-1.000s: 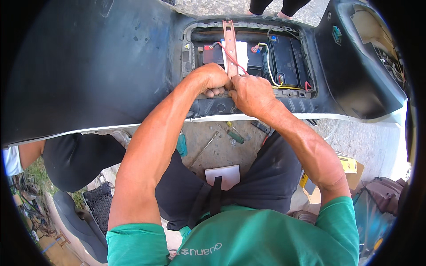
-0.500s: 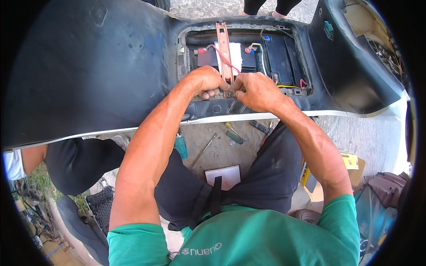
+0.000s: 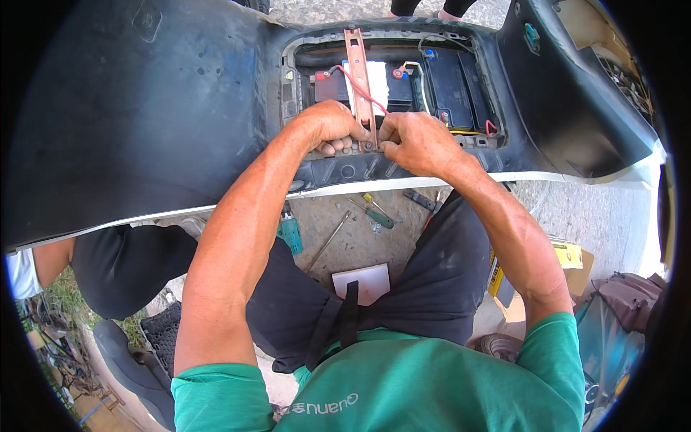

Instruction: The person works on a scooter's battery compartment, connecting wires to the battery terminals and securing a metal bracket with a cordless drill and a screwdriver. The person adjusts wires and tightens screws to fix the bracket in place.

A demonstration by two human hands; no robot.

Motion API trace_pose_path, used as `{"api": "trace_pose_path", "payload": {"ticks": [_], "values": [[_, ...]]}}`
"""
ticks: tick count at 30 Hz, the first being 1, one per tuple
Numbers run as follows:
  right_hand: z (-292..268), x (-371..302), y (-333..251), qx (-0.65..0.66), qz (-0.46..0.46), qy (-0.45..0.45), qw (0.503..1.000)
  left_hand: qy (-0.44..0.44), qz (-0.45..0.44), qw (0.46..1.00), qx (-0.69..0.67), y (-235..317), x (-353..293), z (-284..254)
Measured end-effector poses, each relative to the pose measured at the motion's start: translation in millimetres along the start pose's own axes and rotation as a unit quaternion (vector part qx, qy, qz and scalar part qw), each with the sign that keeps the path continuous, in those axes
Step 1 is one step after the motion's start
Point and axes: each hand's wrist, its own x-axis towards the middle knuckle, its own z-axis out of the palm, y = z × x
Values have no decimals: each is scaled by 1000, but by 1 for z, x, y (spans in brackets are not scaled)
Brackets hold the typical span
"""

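A reddish-brown metal bracket (image 3: pixel 356 54) runs front to back across an open battery compartment (image 3: pixel 290 93) in a black vehicle panel. My left hand (image 3: pixel 331 124) is closed at the left of the bracket's near end, its lower fingers curled under. On the right side of that same end, my right hand (image 3: pixel 423 146) pinches close to the edge, by a bolt (image 3: pixel 368 146). Under the bracket are a white sheet (image 3: pixel 378 86) and dark batteries (image 3: pixel 450 86). A red cable (image 3: pixel 374 103) passes over it toward my right hand. My fingertips partly hide the near end.
On the ground between my legs lie a green-handled screwdriver (image 3: pixel 379 218), a long metal rod (image 3: pixel 329 241), a teal power tool (image 3: pixel 290 232) and a white box (image 3: pixel 363 282). A yellow box (image 3: pixel 568 253) stands to the right. Another person's legs (image 3: pixel 428 7) are beyond the panel; another's knee (image 3: pixel 133 270) is at left.
The view has shifted slightly, so the panel and compartment sit a little higher and further left. Both hands stay at the bracket's near end in nearly the same pose.
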Motion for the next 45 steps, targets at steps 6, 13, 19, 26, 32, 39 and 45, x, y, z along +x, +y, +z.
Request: {"api": "trace_pose_path", "payload": {"ticks": [6, 13, 19, 26, 32, 39, 45], "values": [[9, 2, -1, -7, -22, 10, 1000, -1, 6, 1000, -14, -1, 0, 1], [14, 2, -9, -13, -53, 24, 998, 0, 11, 1000, -15, 0, -2, 1], [20, 1, -6, -55, -102, 58, 992, -4, 7, 1000, -15, -1, 2, 0], [24, 5, -10, -123, -86, 72, 986, 6, 6, 1000, -18, -1, 2, 2], [29, 4, -11, -115, -62, 91, 987, -4, 0, 1000, -20, 0, 2, 2], [31, 2, -17, -99, -52, 88, 990, 9, 0, 1000, -28, -3, 3, 3], [32, 7, -11, -77, -45, 72, 993, 32, 8, 999, -15, -2, 2, 5]]}}
